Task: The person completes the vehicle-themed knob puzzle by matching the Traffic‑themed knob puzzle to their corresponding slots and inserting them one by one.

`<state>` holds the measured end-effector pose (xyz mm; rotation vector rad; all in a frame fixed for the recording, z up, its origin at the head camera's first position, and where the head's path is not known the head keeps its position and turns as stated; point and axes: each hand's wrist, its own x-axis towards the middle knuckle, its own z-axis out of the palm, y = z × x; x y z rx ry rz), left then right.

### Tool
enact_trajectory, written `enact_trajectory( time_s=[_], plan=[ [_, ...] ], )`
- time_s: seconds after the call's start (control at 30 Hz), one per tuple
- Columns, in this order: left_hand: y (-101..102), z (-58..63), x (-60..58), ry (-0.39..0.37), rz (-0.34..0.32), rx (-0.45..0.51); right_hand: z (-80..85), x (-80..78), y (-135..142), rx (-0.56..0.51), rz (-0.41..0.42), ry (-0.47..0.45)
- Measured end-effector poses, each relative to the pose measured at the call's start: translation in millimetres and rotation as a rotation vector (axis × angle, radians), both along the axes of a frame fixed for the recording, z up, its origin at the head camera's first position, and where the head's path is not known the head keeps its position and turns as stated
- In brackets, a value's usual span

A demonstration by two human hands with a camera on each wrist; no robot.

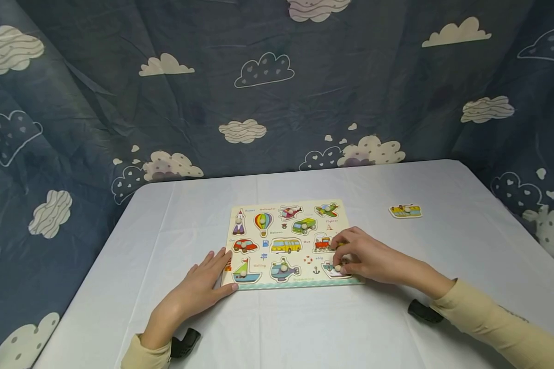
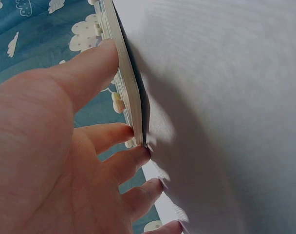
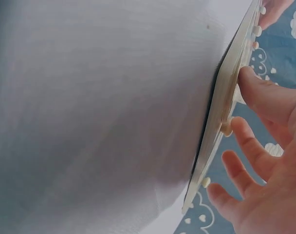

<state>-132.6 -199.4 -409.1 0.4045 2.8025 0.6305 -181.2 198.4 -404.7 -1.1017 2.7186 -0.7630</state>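
A wooden knob puzzle board (image 1: 300,283) with printed vehicles lies on the table in the head view. My left hand (image 1: 200,284) rests at its lower left corner, the thumb along the front edge and the fingers by the left side. Over the lower right corner, my right hand (image 1: 371,259) has its bent fingers and thumb around the ship piece (image 1: 333,271). In the right wrist view, the index fingertip is right at a wooden knob (image 3: 227,128), while the thumb (image 3: 250,85) lies against the board farther up. The hand partly covers the red train (image 1: 322,243).
A loose yellow puzzle piece (image 1: 405,211) lies on the white tablecloth (image 1: 300,328), right of the board. Several other pieces with knobs sit in the board, among them the submarine (image 1: 284,270) and sailboat (image 1: 246,277). A dark cloud-print curtain (image 1: 203,97) hangs behind the table.
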Motion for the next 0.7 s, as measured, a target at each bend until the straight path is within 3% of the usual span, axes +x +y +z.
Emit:
enact_trajectory(
  time_s=[0.33, 0.7],
  plan=[
    [1.2, -2.8, -0.6, -0.01, 0.002, 0.002, 0.2, -0.2, -1.1, 0.001, 0.011, -0.005],
    [1.0, -0.8, -0.7, -0.015, 0.004, 0.007, 5.8, -4.1, 16.6, -0.043, -0.071, 0.036]
  ],
)
